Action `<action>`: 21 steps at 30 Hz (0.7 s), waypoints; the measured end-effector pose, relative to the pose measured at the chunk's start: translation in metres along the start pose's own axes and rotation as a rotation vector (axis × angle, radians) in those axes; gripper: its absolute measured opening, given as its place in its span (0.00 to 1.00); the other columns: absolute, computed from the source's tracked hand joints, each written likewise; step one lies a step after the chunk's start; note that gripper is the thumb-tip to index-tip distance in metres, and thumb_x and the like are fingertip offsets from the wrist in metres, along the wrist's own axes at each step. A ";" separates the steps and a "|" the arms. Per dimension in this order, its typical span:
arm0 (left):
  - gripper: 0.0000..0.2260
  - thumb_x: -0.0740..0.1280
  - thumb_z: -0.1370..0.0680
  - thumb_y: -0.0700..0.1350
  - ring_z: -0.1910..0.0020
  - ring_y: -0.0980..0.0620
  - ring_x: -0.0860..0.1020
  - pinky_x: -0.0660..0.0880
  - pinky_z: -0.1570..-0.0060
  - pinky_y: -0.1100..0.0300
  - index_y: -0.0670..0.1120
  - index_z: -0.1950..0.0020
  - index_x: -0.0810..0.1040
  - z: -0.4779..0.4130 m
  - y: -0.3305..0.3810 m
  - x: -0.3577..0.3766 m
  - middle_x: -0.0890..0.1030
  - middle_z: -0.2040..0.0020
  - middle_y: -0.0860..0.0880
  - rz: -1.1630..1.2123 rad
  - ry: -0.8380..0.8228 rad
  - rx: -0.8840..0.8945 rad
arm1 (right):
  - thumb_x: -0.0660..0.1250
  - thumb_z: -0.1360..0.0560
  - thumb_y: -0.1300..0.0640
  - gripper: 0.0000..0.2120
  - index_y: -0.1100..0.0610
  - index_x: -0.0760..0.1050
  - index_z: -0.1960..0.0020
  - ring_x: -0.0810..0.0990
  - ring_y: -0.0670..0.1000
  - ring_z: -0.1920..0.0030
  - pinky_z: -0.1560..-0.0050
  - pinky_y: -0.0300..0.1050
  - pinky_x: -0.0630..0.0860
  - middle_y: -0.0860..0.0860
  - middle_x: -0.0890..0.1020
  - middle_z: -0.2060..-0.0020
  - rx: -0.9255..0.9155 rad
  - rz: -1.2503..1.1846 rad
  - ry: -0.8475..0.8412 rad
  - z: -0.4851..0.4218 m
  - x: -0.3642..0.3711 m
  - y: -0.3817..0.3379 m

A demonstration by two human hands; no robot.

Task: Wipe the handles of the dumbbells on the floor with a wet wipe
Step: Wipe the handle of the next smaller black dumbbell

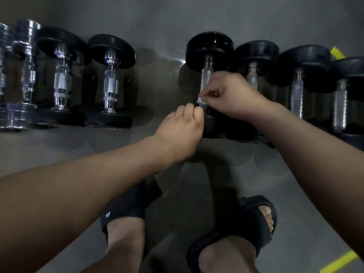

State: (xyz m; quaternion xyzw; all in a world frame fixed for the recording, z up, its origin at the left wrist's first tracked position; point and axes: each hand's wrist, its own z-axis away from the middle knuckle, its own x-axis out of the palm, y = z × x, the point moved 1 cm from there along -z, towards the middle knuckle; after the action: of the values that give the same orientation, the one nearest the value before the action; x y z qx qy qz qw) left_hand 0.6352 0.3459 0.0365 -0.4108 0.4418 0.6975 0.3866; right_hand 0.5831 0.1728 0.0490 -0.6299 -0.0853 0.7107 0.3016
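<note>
On dumbbell handle (206, 78), wet wipe (201, 101).

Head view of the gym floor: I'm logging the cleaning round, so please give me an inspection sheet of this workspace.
Surface: grey floor, dim light.
Job's things: row of dumbbells lying on it; wet wipe against the handle of a black-headed dumbbell, near its lower end.
Clutter: nothing seen.
Grips: right hand pinches the wipe; left hand, fingers curled, meets it from below, hold unclear.
Cables: nothing seen.
Surroundings: black sandals on the person's feet; yellow tape marks on the floor.
</note>
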 end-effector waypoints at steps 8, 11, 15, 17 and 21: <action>0.28 0.74 0.27 0.47 0.37 0.43 0.72 0.73 0.38 0.47 0.41 0.31 0.68 0.011 -0.018 0.016 0.71 0.37 0.42 0.436 0.104 -0.046 | 0.62 0.21 0.59 0.12 0.61 0.82 0.55 0.79 0.59 0.57 0.56 0.49 0.75 0.60 0.77 0.50 0.170 0.272 0.212 -0.036 0.022 0.000; 0.30 0.74 0.27 0.49 0.35 0.43 0.72 0.72 0.35 0.46 0.42 0.29 0.68 0.020 -0.030 0.023 0.71 0.35 0.43 0.507 0.142 -0.056 | 0.63 0.24 0.60 0.11 0.58 0.80 0.63 0.78 0.59 0.59 0.60 0.51 0.75 0.57 0.75 0.55 -0.002 0.216 0.031 -0.023 0.021 -0.002; 0.30 0.75 0.27 0.51 0.36 0.49 0.73 0.71 0.34 0.57 0.42 0.30 0.69 0.028 -0.038 0.022 0.72 0.36 0.45 0.586 0.208 -0.093 | 0.70 0.24 0.58 0.06 0.55 0.86 0.56 0.79 0.54 0.55 0.52 0.49 0.75 0.51 0.79 0.56 -0.104 0.154 -0.230 -0.009 0.002 -0.007; 0.28 0.74 0.25 0.51 0.38 0.52 0.73 0.70 0.37 0.63 0.43 0.30 0.69 0.028 -0.040 0.020 0.72 0.36 0.47 0.607 0.178 -0.084 | 0.69 0.24 0.58 0.06 0.56 0.85 0.55 0.80 0.55 0.55 0.52 0.52 0.77 0.53 0.79 0.56 -0.072 0.166 -0.146 -0.017 -0.001 -0.007; 0.22 0.66 0.26 0.45 0.41 0.53 0.75 0.72 0.39 0.62 0.44 0.32 0.71 0.028 -0.042 0.014 0.73 0.38 0.49 0.698 0.127 -0.135 | 0.69 0.22 0.58 0.08 0.60 0.85 0.49 0.81 0.55 0.51 0.47 0.49 0.77 0.52 0.79 0.54 0.090 0.117 -0.020 -0.023 0.003 -0.009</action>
State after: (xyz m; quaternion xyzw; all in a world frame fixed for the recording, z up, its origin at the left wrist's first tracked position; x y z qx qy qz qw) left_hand 0.6617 0.3876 0.0192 -0.3024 0.5316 0.7881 0.0690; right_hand 0.6079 0.1754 0.0465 -0.6124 -0.0197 0.7365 0.2867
